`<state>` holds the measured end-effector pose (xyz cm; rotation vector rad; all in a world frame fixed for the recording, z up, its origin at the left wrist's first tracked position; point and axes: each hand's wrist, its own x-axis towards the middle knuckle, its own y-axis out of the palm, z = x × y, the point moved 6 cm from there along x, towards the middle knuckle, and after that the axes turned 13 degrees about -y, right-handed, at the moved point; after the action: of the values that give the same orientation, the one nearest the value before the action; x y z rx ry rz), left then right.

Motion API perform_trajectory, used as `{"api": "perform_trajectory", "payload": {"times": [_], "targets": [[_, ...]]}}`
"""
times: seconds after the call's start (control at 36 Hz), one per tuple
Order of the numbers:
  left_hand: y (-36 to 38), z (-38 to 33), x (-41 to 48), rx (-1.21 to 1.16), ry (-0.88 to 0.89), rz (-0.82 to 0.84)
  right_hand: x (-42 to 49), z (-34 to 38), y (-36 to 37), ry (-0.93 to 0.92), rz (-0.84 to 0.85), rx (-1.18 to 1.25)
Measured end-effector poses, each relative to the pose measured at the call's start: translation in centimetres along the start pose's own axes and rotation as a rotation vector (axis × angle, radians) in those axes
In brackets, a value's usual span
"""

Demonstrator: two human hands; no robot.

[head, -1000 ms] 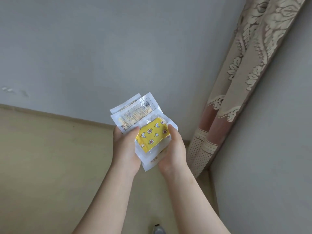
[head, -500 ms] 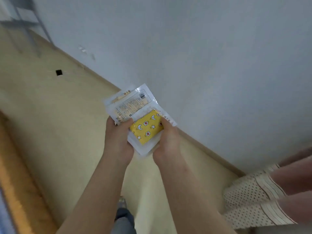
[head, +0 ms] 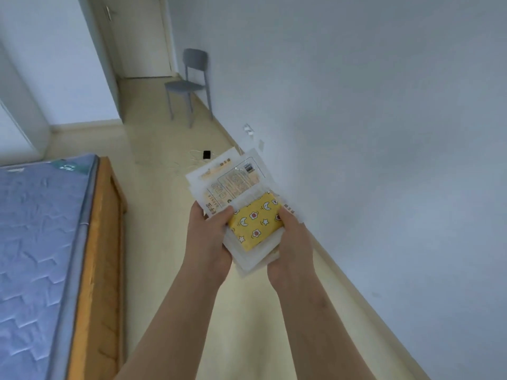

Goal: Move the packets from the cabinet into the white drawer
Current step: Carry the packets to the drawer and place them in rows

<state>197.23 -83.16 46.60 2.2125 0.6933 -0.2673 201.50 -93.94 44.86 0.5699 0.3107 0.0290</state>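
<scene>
- left grip (head: 208, 237) curled round left edge of packets (head: 236, 185), thumb on top
- right grip (head: 292, 246) clasps right edge, thumb on yellow packet (head: 256, 224)
- stack held between both grips, over floor (head: 153, 215)
- bed (head: 41, 242) left of grips, chair (head: 192, 83) beyond

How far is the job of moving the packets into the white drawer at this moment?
Done: the stack of packets is picked up; no cabinet is in view. In hand: the left hand and the right hand grip it together above the floor, beside a bed. Left: no white drawer shows; the stack must go into it.
</scene>
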Motion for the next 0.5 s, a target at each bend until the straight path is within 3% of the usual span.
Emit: {"api": "perform_trajectory", "payload": {"times": [0.22, 0.5], "targets": [[-0.4, -4.7, 12.0, -0.041, 0.006, -0.120, 11.6, -3.3, 6.5, 0.119, 0.055, -0.064], [5.6, -12.7, 31.7, -0.099, 0.057, -0.167, 33.1, -2.2, 17.9, 0.093, 0.206, -0.142]]}}
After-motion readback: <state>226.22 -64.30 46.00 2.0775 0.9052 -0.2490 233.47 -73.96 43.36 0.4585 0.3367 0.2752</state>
